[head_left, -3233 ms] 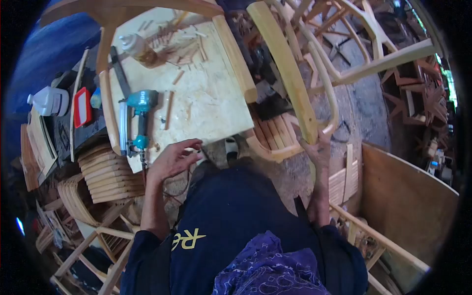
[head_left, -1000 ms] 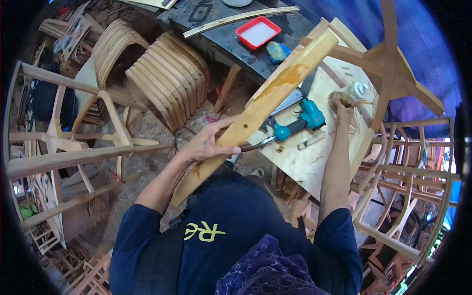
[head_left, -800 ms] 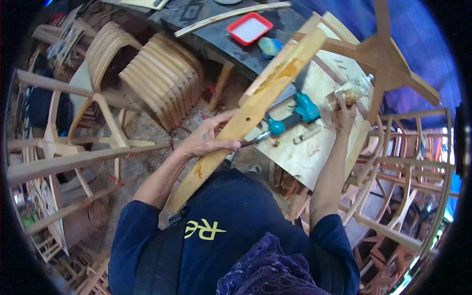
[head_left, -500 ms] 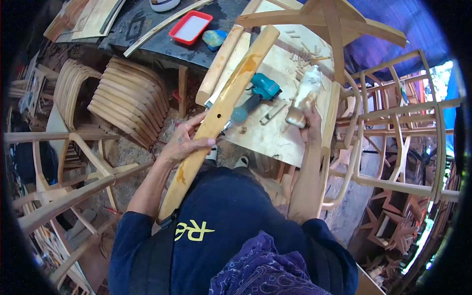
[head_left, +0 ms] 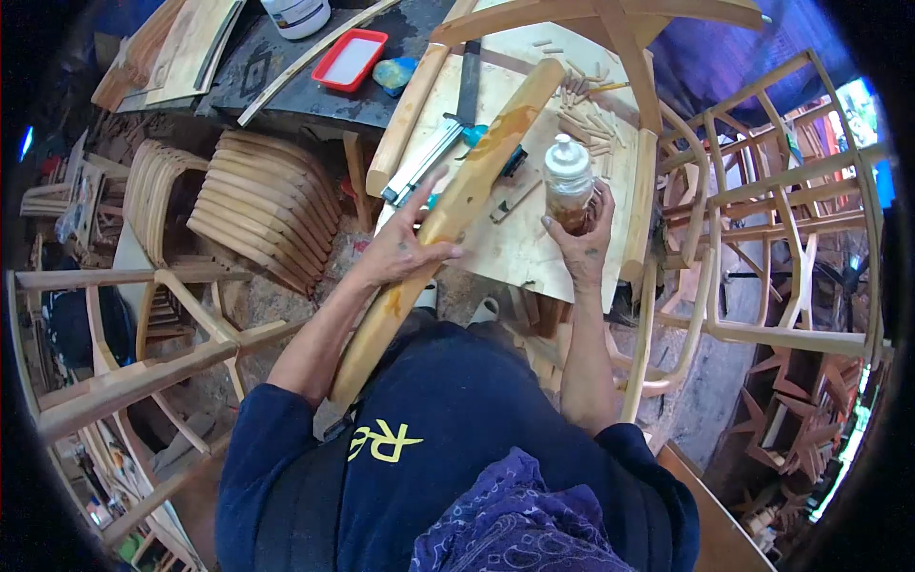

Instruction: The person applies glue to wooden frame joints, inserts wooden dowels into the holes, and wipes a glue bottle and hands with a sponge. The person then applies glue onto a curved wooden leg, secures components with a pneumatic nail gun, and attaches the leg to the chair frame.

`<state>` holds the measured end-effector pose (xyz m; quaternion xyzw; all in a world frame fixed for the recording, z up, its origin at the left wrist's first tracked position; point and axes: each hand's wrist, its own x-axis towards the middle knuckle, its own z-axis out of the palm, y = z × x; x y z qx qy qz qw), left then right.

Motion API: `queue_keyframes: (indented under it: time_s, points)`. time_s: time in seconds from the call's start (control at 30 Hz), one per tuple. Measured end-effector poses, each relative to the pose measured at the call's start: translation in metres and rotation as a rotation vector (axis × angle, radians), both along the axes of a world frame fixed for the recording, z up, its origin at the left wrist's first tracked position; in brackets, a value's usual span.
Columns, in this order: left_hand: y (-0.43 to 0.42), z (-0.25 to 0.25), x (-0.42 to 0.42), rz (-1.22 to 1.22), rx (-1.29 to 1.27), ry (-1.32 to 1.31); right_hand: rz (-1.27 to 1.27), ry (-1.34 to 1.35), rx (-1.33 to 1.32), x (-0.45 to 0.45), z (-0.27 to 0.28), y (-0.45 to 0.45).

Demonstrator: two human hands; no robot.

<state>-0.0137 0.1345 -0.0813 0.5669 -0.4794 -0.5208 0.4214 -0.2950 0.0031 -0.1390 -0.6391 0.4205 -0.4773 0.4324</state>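
While partly under dowels (head_left: 576, 91), a pale board (head_left: 529, 259) amid chair frames (head_left: 782, 337) (left hand (head_left: 405, 250) around wooden bar (head_left: 457, 215), right hand (head_left: 585, 244) around bottle (head_left: 569, 179)).

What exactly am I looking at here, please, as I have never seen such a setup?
There is no machine: a camera worn on the person's head looks forward and down at two bare hands. The left hand holds a long wooden bar slantwise, with a wet-looking patch near its upper end. The right hand grips a clear bottle with a white cap. On the pale board lie small wooden pegs and a teal tool, partly hidden behind the bar.
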Motion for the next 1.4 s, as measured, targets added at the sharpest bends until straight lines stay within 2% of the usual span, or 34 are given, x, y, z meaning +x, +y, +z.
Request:
queue_keyframes:
  time_s: [0.17, 0.27, 0.3, 0.37, 0.4, 0.43, 0.53, 0.63, 0.73, 0.77, 0.8, 0.83, 0.9, 1.0, 1.07, 1.1, 1.17, 1.27, 1.4]
  points:
    - [0.010, -0.006, -0.015, 0.040, -0.015, -0.081, -0.179, 0.020, -0.061, -0.021, -0.029, -0.023]
    - [0.015, -0.008, -0.030, 0.065, -0.036, -0.032, -0.286, 0.197, -0.070, -0.031, -0.048, -0.018]
    - [0.017, -0.006, -0.035, 0.073, 0.010, 0.001, -0.268, 0.173, -0.039, -0.036, -0.060, -0.018]
    - [0.020, -0.002, -0.043, 0.103, 0.072, 0.016, -0.148, -0.118, 0.270, -0.042, -0.069, -0.016]
    - [0.019, -0.001, -0.047, 0.121, 0.096, 0.028, -0.127, -0.036, 0.274, -0.046, -0.070, -0.014]
    - [0.019, 0.001, -0.049, 0.126, 0.102, 0.042, -0.105, 0.047, 0.276, -0.049, -0.070, -0.012]
    - [0.022, 0.009, -0.056, 0.176, 0.175, 0.090, -0.173, 0.078, -0.018, -0.054, -0.075, -0.005]
    - [0.031, 0.003, -0.052, 0.243, 0.073, 0.058, -0.177, -0.032, 0.020, -0.051, -0.042, 0.020]
    - [0.042, 0.023, -0.043, 0.334, 0.037, 0.013, -0.135, 0.278, 0.168, -0.060, -0.039, 0.052]
    - [0.046, 0.022, -0.041, 0.346, 0.034, 0.101, -0.066, 0.183, 0.197, -0.054, -0.036, 0.060]
    - [0.051, 0.022, -0.036, 0.364, 0.023, 0.167, -0.099, 0.087, 0.226, -0.037, -0.024, 0.063]
    - [0.058, 0.018, -0.030, 0.385, -0.001, 0.179, -0.152, 0.104, 0.219, -0.034, -0.028, 0.058]
    - [0.076, 0.008, -0.006, 0.443, -0.099, -0.015, -0.192, 0.076, 0.279, -0.020, -0.032, 0.049]
    - [0.085, 0.004, 0.015, 0.461, -0.034, 0.045, -0.263, 0.199, 0.188, -0.027, -0.043, 0.025]
    - [0.092, 0.001, 0.032, 0.456, 0.021, 0.146, -0.344, 0.376, -0.186, -0.012, -0.040, -0.002]
    - [0.092, 0.000, 0.039, 0.467, 0.094, 0.202, -0.239, 0.498, -0.183, 0.002, -0.035, -0.016]
    - [0.089, -0.016, 0.051, 0.446, 0.060, 0.096, -0.030, 0.731, -0.174, 0.048, 0.002, -0.046]
    - [0.075, -0.018, 0.068, 0.430, 0.009, 0.053, -0.086, 0.575, -0.245, 0.054, -0.026, -0.070]
    - [0.061, -0.032, 0.088, 0.375, -0.044, -0.011, -0.194, 0.281, 0.038, 0.059, -0.041, -0.072]
